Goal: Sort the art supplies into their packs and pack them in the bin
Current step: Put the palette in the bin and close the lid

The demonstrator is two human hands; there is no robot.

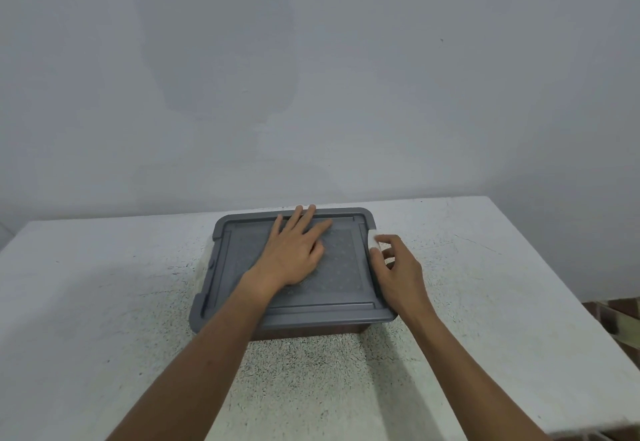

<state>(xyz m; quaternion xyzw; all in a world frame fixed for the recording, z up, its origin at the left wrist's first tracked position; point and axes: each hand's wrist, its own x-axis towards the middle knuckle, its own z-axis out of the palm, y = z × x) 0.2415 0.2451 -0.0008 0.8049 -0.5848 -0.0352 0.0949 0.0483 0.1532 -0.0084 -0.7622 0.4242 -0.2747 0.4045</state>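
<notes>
Two bare forearms reach in from the near edge, the left forearm (194,354) crossing toward the middle and the right forearm (467,364) running up the right side. At the end of the first, the left hand (294,250) lies palm down on the grey lid (343,267), its fingers (306,213) straight and slightly spread, their tips reaching the lid's far rim. Under those fingers sits the storage bin (311,331), closed by the lid, with only a dark strip of its front wall showing below the near rim; what it holds is hidden. Just right of the left fingers, at the lid's right edge, the right hand (398,267) is curled, and its thumb and forefinger tips pinch a small white clip (373,241) on the bin's side near the far right corner. The remaining right fingers (389,260) are bent in beside the lid's edge. Bin and both hands rest over a white speckled worktop (104,284) that spreads well beyond the fingers on either side. Beyond the fingertips rises a plain pale wall (311,59). Far to the right of the right fingers, past the worktop's edge, a patch of brick and wood (620,319) shows.
</notes>
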